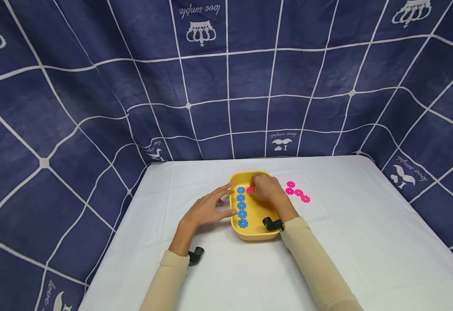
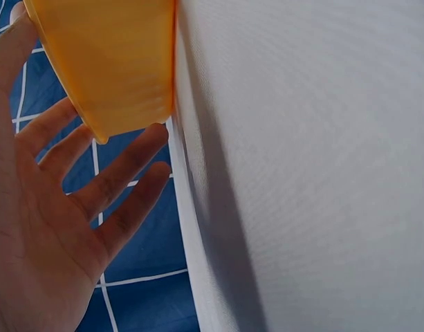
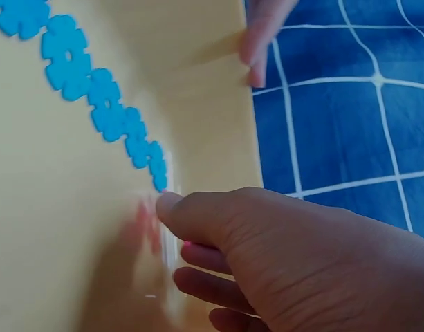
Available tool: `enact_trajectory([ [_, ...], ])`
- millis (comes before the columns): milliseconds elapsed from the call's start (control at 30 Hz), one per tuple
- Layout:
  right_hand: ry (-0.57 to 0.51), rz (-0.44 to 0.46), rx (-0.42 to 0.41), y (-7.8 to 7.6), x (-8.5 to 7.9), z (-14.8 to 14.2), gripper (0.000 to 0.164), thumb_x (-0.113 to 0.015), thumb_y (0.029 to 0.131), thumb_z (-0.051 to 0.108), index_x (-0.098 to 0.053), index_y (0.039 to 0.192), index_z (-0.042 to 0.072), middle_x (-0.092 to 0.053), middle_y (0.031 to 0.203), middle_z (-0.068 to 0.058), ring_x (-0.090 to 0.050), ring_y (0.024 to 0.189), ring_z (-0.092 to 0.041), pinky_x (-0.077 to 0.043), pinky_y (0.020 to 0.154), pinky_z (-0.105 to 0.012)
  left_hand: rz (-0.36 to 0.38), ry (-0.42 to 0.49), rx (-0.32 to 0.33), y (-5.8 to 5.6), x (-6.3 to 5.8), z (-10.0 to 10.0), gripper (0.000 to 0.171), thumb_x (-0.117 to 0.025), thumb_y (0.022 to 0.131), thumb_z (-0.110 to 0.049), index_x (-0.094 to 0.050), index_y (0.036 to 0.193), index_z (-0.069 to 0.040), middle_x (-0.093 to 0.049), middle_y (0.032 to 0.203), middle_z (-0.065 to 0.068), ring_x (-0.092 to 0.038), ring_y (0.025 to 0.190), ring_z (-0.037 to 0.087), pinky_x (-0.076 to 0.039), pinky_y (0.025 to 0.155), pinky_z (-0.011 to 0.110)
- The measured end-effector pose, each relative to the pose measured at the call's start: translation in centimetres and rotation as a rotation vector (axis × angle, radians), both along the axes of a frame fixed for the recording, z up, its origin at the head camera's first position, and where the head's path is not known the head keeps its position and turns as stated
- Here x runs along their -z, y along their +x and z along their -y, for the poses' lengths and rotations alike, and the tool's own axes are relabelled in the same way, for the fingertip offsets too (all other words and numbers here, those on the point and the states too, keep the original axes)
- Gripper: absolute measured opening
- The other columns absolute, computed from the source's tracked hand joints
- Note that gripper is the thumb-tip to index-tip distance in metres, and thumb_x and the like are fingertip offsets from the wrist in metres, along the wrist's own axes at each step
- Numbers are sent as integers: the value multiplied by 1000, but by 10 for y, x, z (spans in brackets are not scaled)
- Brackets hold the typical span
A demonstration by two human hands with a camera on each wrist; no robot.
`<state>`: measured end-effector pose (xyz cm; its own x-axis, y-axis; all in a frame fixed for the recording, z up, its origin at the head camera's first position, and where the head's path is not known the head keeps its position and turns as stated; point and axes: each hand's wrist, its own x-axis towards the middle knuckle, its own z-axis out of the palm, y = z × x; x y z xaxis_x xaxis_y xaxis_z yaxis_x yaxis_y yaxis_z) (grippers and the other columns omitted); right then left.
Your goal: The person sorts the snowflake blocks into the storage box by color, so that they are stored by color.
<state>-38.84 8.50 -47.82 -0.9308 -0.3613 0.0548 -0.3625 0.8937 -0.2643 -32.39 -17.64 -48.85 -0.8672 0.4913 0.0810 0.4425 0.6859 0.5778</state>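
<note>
A yellow tray (image 1: 255, 237) stands on the white table. Several blue flower-shaped discs (image 1: 242, 205) lie in a column along its left side. My right hand (image 1: 267, 188) reaches into the far end and pinches a pink flower-shaped disc (image 1: 250, 189) beside the farthest blue one. In the right wrist view, the thumb and fingers hide most of that pink disc, and a reddish reflection shows on the tray. My left hand (image 1: 204, 209) is at the tray's left wall, fingers spread, with fingertips and thumb at the rim. The left wrist view shows that hand's fingers (image 2: 132, 169) extended beside the wall.
Several pink flower-shaped discs (image 1: 298, 192) lie on the white tablecloth (image 1: 366, 233) to the right of the tray. A dark blue curtain (image 1: 249, 82) with white lines hangs behind and at both sides. A black wrist camera (image 1: 273, 224) hangs over the tray.
</note>
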Motion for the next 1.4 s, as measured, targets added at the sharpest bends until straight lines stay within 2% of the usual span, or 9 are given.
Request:
enact_trajectory([
  [200, 63, -22, -1, -3, 4, 3, 26, -85, 93, 32, -76, 104, 10, -71, 88, -2, -66, 86, -25, -58, 85, -46, -5, 9, 5, 0, 1, 1, 75, -79, 93, -60, -59, 155, -22, -39, 173, -7, -70, 113, 17, -55, 91, 44],
  [400, 110, -27, 4, -4, 4, 6, 25, -83, 94, 32, -76, 98, 9, -72, 88, -3, -66, 86, -26, -59, 85, -47, -10, 14, 3, 0, 3, 1, 74, -79, 93, -60, -60, 154, -22, -39, 172, -9, -70, 113, 15, -56, 92, 44],
  [567, 108, -22, 16, -4, 5, 8, 24, -83, 94, 33, -76, 96, 9, -70, 85, -2, -65, 84, -25, -58, 85, -47, -11, 11, 2, -2, 3, 1, 74, -79, 93, -60, -60, 154, -23, -39, 172, -12, -70, 112, 14, -56, 92, 44],
  [867, 125, -31, 13, -3, 6, 9, 26, -82, 95, 33, -76, 99, 8, -71, 89, -4, -66, 86, -26, -59, 89, -47, -6, -2, -8, 0, 2, 1, 75, -77, 92, -64, -60, 154, -26, -39, 172, -14, -70, 111, 12, -55, 92, 43],
  [1033, 108, -19, 12, -2, 6, 9, 27, -81, 96, 32, -76, 105, 8, -73, 93, -5, -67, 91, -27, -58, 93, -48, -4, 1, -16, 2, 2, 1, 76, -76, 91, -68, -60, 153, -27, -40, 171, -15, -70, 111, 12, -54, 92, 42],
  [1200, 49, -8, 25, 1, 4, 7, 31, -79, 98, 32, -76, 117, 7, -77, 106, -8, -70, 102, -30, -56, 98, -51, -5, 4, -15, 4, 2, 0, 73, -77, 92, -64, -61, 152, -27, -39, 171, -16, -70, 111, 13, -54, 92, 42],
  [1400, -15, -3, 33, 2, 5, 5, 33, -79, 98, 32, -77, 121, 8, -78, 111, -7, -69, 104, -30, -56, 99, -51, -5, -2, -13, 4, 2, 0, 72, -78, 93, -62, -60, 153, -25, -39, 171, -15, -70, 110, 11, -54, 90, 41],
])
